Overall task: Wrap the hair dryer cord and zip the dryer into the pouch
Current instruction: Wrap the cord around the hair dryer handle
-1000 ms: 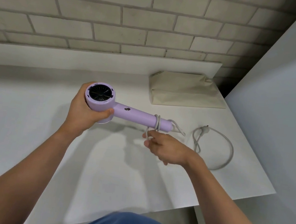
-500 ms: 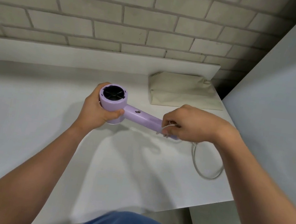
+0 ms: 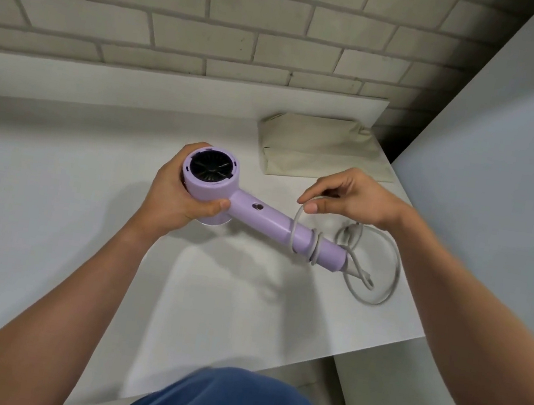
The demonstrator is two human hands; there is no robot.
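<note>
My left hand (image 3: 176,199) grips the round head of the lilac hair dryer (image 3: 257,213), held above the white counter with its handle pointing right. The grey cord (image 3: 390,272) is looped a few times around the handle's far end. My right hand (image 3: 353,198) pinches a loop of this cord just above the handle. The slack cord and its plug lie in a curl on the counter to the right. The beige pouch (image 3: 322,148) lies flat at the back right, apart from both hands.
The white counter (image 3: 50,204) ends in a front edge near me and a corner at the right. A low white ledge and a brick wall run along the back. A tall pale panel (image 3: 506,168) stands close on the right.
My right hand has gone from under the handle, over it, and now lifts a cord loop above it. More turns sit on the handle, and the loose curl on the counter is smaller.
</note>
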